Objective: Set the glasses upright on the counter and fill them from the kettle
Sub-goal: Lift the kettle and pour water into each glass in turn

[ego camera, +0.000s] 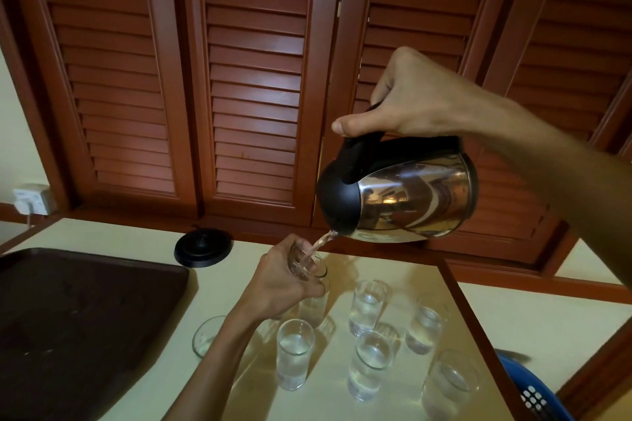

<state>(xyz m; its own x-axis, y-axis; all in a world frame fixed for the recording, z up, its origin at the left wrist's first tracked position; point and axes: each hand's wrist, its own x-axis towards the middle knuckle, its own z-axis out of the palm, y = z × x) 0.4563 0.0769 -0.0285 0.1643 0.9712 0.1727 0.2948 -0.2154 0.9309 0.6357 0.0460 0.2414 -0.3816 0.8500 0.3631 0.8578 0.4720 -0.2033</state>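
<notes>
Left hand (285,287) covers most of the held glass (307,265); fill level unreadable. Blue basket (533,393) cut by bottom edge. Glass behind left forearm (208,335) half hidden.

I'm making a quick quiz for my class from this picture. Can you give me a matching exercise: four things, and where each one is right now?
Things:
1. kettle
2. tilted glass
3. dark tray
4. kettle base

Places:
A. lying bare on the counter's left side
B. held in the left hand
C. on the counter behind the tray
D. tipped in the right hand, pouring

Pairs: 1-D, 2-B, 3-A, 4-C
</notes>
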